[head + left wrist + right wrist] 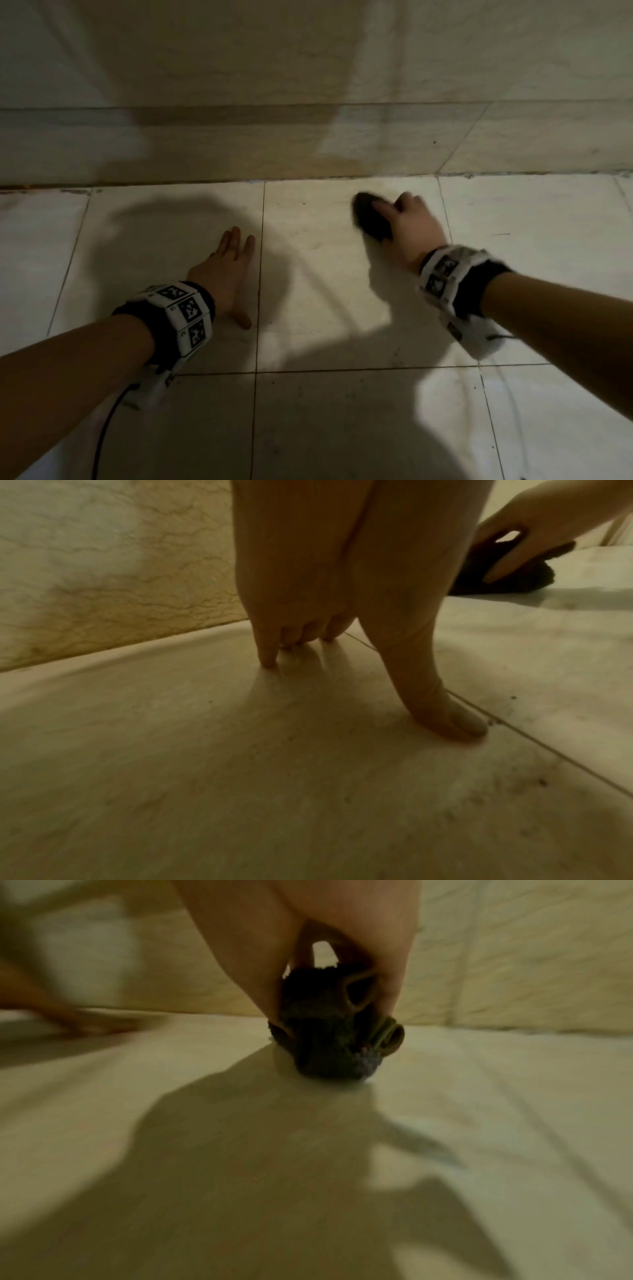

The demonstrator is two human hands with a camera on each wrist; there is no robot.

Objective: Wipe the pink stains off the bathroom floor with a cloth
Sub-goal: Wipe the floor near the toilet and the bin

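A dark bunched cloth [370, 217] lies pressed on the pale tiled floor [325, 274] close to the wall. My right hand [409, 222] grips it, thumb laid over its top and fingers curled behind. In the right wrist view the cloth [329, 1039] sits wadded under the palm and touches the tile; the picture is blurred by motion. My left hand [229, 270] rests flat on the floor to the left, fingers straight and thumb spread, holding nothing. The left wrist view shows its fingertips [268, 661] on the tile and the cloth [507, 574] far right. I see no pink stain.
A beige marbled wall [308, 85] rises just beyond the hands, with a dark grout seam at its foot. Grout lines cross the floor. Dark specks [541, 781] dot the tile near my left thumb. Shadows of my arms and head cover the near floor.
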